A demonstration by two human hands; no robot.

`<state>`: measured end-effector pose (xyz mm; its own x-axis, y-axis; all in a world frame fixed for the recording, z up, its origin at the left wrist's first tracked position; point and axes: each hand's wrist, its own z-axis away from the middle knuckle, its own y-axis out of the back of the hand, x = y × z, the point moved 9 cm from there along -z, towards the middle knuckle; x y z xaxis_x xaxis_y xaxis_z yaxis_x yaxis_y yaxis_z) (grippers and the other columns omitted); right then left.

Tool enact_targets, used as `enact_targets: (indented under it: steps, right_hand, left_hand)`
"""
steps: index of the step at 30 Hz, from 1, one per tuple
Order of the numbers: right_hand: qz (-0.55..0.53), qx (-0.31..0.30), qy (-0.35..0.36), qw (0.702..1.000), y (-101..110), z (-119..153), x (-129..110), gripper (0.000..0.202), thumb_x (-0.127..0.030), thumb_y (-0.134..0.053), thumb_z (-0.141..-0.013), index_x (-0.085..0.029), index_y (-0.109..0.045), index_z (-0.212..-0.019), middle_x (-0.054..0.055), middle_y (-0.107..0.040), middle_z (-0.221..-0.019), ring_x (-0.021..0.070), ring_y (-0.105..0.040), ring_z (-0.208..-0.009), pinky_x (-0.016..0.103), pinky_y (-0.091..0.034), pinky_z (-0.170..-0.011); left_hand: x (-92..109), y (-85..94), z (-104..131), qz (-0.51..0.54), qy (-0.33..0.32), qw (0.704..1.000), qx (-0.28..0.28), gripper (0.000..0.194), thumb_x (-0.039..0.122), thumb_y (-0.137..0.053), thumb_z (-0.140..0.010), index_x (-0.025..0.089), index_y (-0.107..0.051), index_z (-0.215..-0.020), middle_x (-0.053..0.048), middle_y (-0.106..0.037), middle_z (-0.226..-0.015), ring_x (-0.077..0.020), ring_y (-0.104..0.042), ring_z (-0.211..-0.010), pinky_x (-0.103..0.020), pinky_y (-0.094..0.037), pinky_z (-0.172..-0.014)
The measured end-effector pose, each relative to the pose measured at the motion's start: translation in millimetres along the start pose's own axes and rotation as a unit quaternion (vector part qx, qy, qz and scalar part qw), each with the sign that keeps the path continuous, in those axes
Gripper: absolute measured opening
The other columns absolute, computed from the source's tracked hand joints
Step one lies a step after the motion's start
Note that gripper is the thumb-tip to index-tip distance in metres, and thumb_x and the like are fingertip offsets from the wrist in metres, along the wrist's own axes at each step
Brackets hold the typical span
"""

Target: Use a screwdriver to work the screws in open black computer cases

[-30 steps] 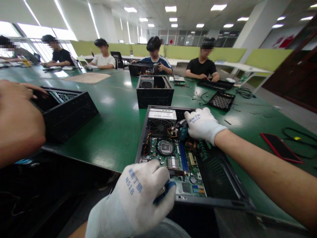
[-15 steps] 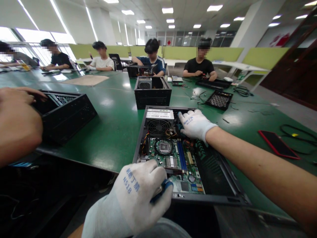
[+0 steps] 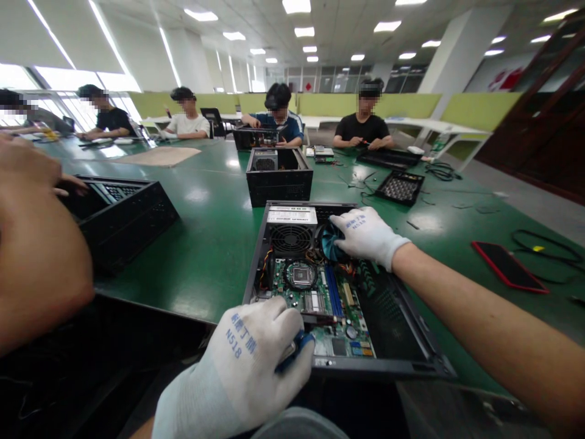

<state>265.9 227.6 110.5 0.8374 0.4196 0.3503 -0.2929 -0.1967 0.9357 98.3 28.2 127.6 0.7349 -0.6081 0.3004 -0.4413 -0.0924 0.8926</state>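
Observation:
An open computer case (image 3: 402, 366) lies flat before me, with a green motherboard (image 3: 283, 280) inside and the bare processor socket (image 3: 301, 276) showing. In its upper right part my right hand (image 3: 368, 235), in a white glove, grips a round cooling fan (image 3: 329, 242) with blue blades, partly covered by the fingers. My left hand (image 3: 256, 350), also gloved, is closed at the case's near left edge. Something blue and metallic (image 3: 292, 353) shows between its thumb and fingers; its kind is mostly hidden.
A power supply (image 3: 292, 214) fills the case's far left corner. Other black cases (image 3: 280, 186) stand beyond and at left, where a neighbour's arm (image 3: 41, 244) reaches in. A red-edged phone-like slab (image 3: 509, 267) and cables (image 3: 548, 247) lie at right. People sit across the table.
My right hand has shifted a little, and more of the blue fan now shows beside its fingers. The left hand keeps its grip. The view has tilted slightly upward.

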Motion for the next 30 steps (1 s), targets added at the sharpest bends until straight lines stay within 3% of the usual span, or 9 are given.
enact_targets:
  steps: [6, 12, 17, 20, 25, 30]
  right_hand:
    - [-0.082, 0.118, -0.042, 0.989, 15, 26, 14, 0.056, -0.056, -0.049, -0.100, -0.014, -0.070, -0.128, 0.018, -0.075, -0.123, 0.0326, -0.067, -0.114, 0.041, -0.042, -0.095]
    - [-0.142, 0.112, -0.015, 0.983, 11, 33, 11, 0.052, -0.057, -0.053, -0.098, -0.016, -0.074, -0.122, 0.015, -0.077, -0.118, 0.0311, -0.068, -0.110, 0.040, -0.042, -0.096]
    - [-0.171, 0.124, -0.010, 0.977, 12, 32, 11, 0.052, -0.057, -0.055, -0.098, -0.016, -0.073, -0.124, 0.014, -0.076, -0.117, 0.0310, -0.067, -0.111, 0.039, -0.042, -0.097]
    - [-0.193, 0.129, -0.010, 0.973, 13, 33, 12, 0.052, -0.058, -0.054, -0.099, -0.016, -0.073, -0.123, 0.014, -0.075, -0.118, 0.0307, -0.066, -0.111, 0.039, -0.042, -0.097]
    - [-0.217, 0.138, -0.014, 0.966, 13, 35, 14, 0.052, -0.056, -0.056, -0.098, -0.014, -0.072, -0.124, 0.014, -0.074, -0.121, 0.0308, -0.064, -0.115, 0.040, -0.040, -0.101]
    - [-0.235, 0.140, 0.001, 0.962, 12, 34, 13, 0.052, -0.057, -0.056, -0.098, -0.016, -0.072, -0.127, 0.014, -0.074, -0.122, 0.0301, -0.063, -0.116, 0.039, -0.040, -0.102]
  left_hand:
    - [-1, -1.5, -2, 0.008, 0.014, 1.000, -0.018, 0.017, 0.030, -0.054, -0.096, 0.023, -0.053, -0.081, 0.000, -0.059, -0.078, -0.0170, -0.056, -0.066, -0.033, -0.035, -0.059]
    - [1, -3.1, -11, 0.013, 0.010, 0.996, -0.093, 0.012, 0.032, -0.056, -0.096, 0.023, -0.057, -0.087, 0.000, -0.062, -0.084, -0.0179, -0.060, -0.072, -0.033, -0.041, -0.062]
    - [-4, -12.8, -51, -0.042, -0.028, 0.986, -0.158, 0.016, 0.038, -0.056, -0.098, 0.023, -0.060, -0.094, -0.001, -0.066, -0.089, -0.0188, -0.065, -0.079, -0.032, -0.048, -0.069]
    - [-23, -37.7, -87, -0.125, -0.021, 0.968, -0.218, 0.022, 0.041, -0.055, -0.098, 0.021, -0.063, -0.101, -0.006, -0.072, -0.098, -0.0238, -0.071, -0.091, -0.035, -0.053, -0.079]
    - [-55, -101.5, -129, -0.198, -0.015, 0.898, -0.392, 0.038, 0.043, -0.057, -0.097, 0.015, -0.067, -0.120, -0.015, -0.075, -0.121, -0.0297, -0.072, -0.111, -0.037, -0.056, -0.093]
    - [-71, -142.4, -145, -0.213, -0.006, 0.870, -0.444, 0.043, 0.038, -0.074, -0.084, 0.018, -0.070, -0.121, -0.013, -0.075, -0.125, -0.0284, -0.073, -0.113, -0.033, -0.058, -0.093]
